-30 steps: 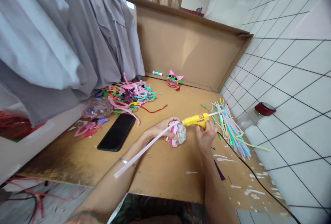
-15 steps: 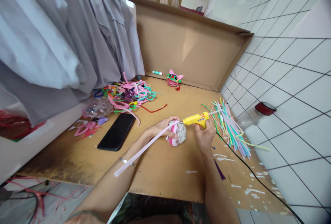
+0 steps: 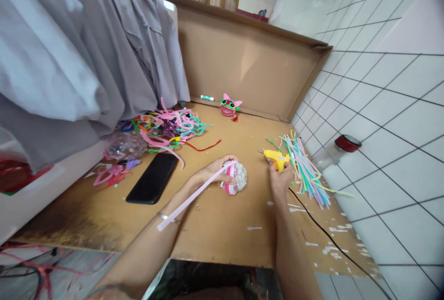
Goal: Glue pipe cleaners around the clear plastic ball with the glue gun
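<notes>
My left hand (image 3: 217, 170) is closed around a round craft piece (image 3: 239, 177), whitish and lumpy on its right side with pink and white bands on its left. A long pale pink pipe cleaner (image 3: 194, 196) runs from the top of the piece down over my left forearm. My right hand (image 3: 281, 177) grips a yellow hot glue gun (image 3: 276, 156). Its metal nozzle points left and stands apart from the craft piece. A black cord (image 3: 322, 226) trails from near my right hand toward the lower right.
Loose pipe cleaners (image 3: 305, 170) lie at the right, and a tangled colourful pile (image 3: 173, 124) at the left. A black phone (image 3: 152, 178) lies near my left arm. At the back are a pink-eared craft face (image 3: 229, 106) and a glue stick (image 3: 207, 98). A red-lidded jar (image 3: 342, 147) stands by the tiles.
My right hand has drawn the glue gun to the right, so its nozzle has left the craft piece. My left hand still holds the piece, with the pink pipe cleaner on it.
</notes>
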